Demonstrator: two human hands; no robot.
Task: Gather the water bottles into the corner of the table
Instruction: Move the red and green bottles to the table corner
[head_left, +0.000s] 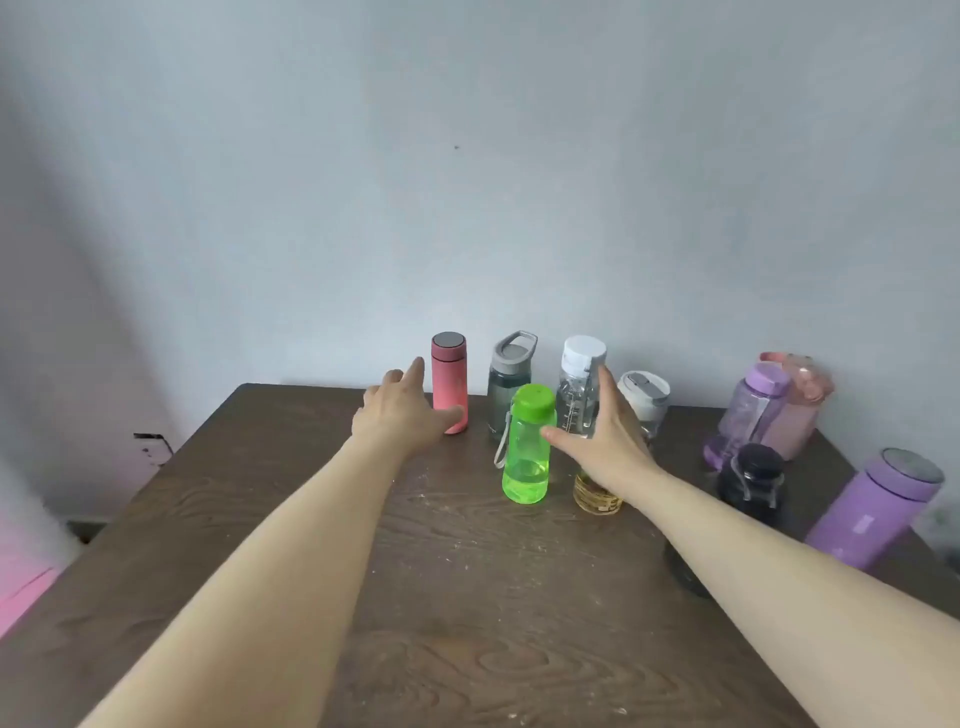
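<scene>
The task was judged partly done. A red flask (449, 382), a grey bottle (509, 382) and a green bottle (527, 444) were grouped by the wall, while purple bottles (748, 413) remained well apart on the table (260, 519). The left hand (402, 415) was open beside the flask; the right hand (605, 441), also open, was spread beside the green bottle.

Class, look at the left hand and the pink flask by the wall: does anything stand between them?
Nothing visible does. The left hand is open right beside the pink flask, thumb at its base. The green bottle stands off to the right, clear of that gap.
</scene>
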